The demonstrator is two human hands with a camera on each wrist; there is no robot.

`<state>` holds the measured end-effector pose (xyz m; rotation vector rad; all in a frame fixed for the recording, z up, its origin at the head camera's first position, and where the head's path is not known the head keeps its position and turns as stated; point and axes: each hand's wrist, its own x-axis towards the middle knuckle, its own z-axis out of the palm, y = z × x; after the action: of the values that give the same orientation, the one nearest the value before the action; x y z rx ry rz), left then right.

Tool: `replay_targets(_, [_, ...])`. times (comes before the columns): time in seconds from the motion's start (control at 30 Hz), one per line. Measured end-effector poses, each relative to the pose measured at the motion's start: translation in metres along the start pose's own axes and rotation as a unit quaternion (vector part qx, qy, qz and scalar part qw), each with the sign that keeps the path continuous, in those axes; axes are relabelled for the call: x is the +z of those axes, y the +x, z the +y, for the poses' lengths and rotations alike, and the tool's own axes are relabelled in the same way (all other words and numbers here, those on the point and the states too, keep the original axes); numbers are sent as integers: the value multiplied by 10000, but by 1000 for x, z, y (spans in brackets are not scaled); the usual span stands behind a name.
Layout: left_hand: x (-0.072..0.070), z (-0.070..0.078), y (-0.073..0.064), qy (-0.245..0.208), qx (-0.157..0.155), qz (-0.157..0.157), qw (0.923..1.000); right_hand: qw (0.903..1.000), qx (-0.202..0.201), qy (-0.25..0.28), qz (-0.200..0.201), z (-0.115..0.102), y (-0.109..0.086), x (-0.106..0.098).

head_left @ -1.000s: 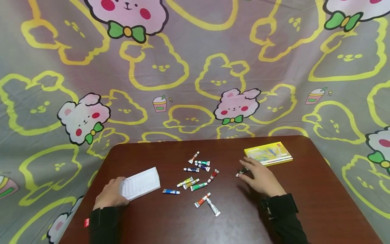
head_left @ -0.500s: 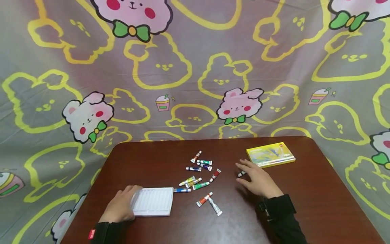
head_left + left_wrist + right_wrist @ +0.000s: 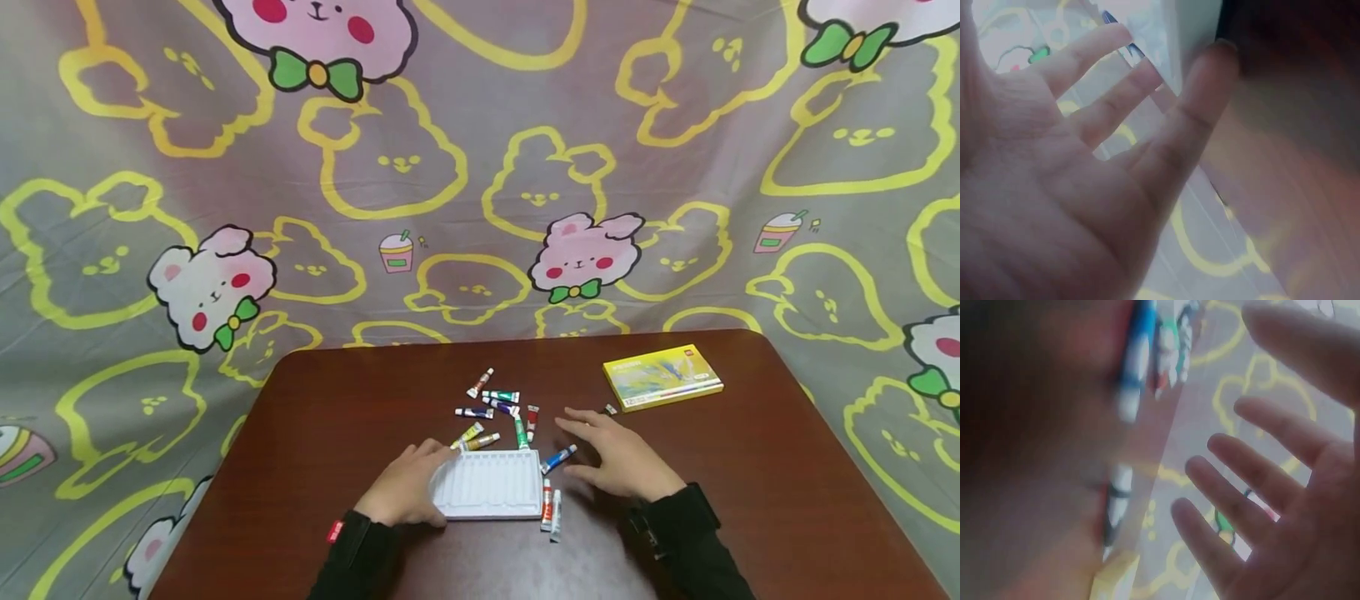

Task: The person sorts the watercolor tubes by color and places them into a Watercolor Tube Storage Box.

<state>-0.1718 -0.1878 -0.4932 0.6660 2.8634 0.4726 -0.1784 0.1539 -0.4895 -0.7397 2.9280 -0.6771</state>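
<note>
My left hand (image 3: 405,483) grips the left end of a white ribbed plastic tray (image 3: 487,485), thumb at the near side and fingers at the far side. Against or close by the tray's right edge lie a blue paint tube (image 3: 558,459), an orange-red tube (image 3: 547,504) and a white tube (image 3: 556,515). A green tube (image 3: 521,432) and a yellow-brown tube (image 3: 482,442) lie along its far edge. My right hand (image 3: 622,454) hovers over the table right of the blue tube, fingers spread and holding nothing. Beyond its fingers a black tube (image 3: 611,409) is partly hidden.
A yellow paint box (image 3: 663,377) lies at the back right of the brown table (image 3: 360,383). Behind the tray are several more tubes, among them a dark red tube (image 3: 532,423) and a brown tube (image 3: 480,382). A patterned cloth (image 3: 465,183) hangs behind the table.
My left hand has slid the tray rightward from the left side. The blue, green, orange-red and white tubes have shifted and turned along its edges. My right hand has moved slightly left.
</note>
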Motion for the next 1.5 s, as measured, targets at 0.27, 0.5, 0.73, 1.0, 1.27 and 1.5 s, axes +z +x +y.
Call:
replay_targets(0.27, [12, 19, 21, 66, 213, 78, 9997, 9981, -494, -277, -227, -6, -15, 9])
replay_targets(0.5, [20, 24, 28, 59, 229, 8, 9997, 9975, 25, 89, -698, 6, -21, 7])
replay_targets(0.73, [26, 20, 29, -264, 434, 84, 9987, 9942, 219, 609, -855, 22, -21, 8])
replay_targets(1.0, [25, 9, 27, -975, 422, -333, 9938, 9945, 501, 748, -528, 42, -21, 6])
replay_targets(1.27, [24, 2, 25, -1240, 645, -241, 9899, 9915, 884, 845, -444, 52, -23, 6])
replay_targets(1.5, [25, 4, 25, -1037, 603, -236, 9925, 9905, 881, 903, -540, 50, -23, 2])
